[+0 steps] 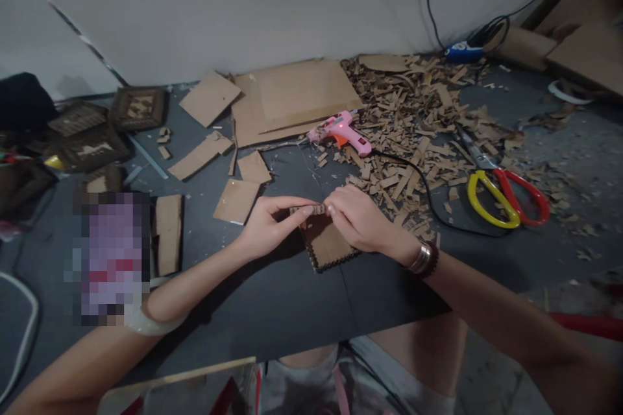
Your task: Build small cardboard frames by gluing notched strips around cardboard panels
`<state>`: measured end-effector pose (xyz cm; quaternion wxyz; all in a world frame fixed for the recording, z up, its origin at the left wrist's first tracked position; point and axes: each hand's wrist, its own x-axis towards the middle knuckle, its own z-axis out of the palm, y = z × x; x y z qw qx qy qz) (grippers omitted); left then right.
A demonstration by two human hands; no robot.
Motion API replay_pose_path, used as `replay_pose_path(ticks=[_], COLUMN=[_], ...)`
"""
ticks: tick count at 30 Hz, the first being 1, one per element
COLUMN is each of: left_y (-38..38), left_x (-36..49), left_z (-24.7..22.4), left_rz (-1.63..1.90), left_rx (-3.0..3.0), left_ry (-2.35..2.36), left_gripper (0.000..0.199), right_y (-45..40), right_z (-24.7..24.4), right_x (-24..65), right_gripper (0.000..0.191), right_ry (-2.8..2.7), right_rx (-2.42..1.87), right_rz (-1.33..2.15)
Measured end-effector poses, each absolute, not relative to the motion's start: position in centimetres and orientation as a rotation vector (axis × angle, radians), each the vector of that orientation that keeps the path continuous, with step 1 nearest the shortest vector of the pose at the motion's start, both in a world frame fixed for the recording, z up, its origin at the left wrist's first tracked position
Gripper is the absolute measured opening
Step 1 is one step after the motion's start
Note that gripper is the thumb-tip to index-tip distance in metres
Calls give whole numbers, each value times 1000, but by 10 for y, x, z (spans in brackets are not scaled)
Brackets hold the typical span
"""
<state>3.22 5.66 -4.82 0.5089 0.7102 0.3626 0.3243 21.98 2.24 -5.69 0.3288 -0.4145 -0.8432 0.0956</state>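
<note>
A small brown cardboard piece (328,238) with dark ridged edging along its rim is in front of me, tilted between my hands. My left hand (267,224) grips its far edge, thumb and fingers pinching a small corrugated strip (318,209) there. Closed at the other end of that strip is my right hand (357,217), its fingertips pressed against the same edge and partly hiding the piece. Just beyond my hands lies a pink hot glue gun (341,130) with a glowing red light. Two flat cardboard squares (237,201) rest left of it, near my left hand.
A heap of cardboard strips (413,123) spreads across the back right. Scissors with yellow and red handles (494,198) lie at right, beside the glue gun's black cord (428,185). A large cardboard sheet (296,94) is at the back; framed cardboard pieces (139,107) stand at left.
</note>
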Motion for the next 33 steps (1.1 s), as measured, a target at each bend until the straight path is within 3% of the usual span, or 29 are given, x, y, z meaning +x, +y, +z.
replay_pose_path(ticks=[33], left_y=[55], left_x=[33], left_z=[-46], left_rz=[790], left_rx=[1870], left_ry=[841], left_gripper=[23], right_y=[21], right_z=[-59], right_x=[217], right_gripper=[24], right_ry=[-2265], right_rx=[-1025], right_rz=[194])
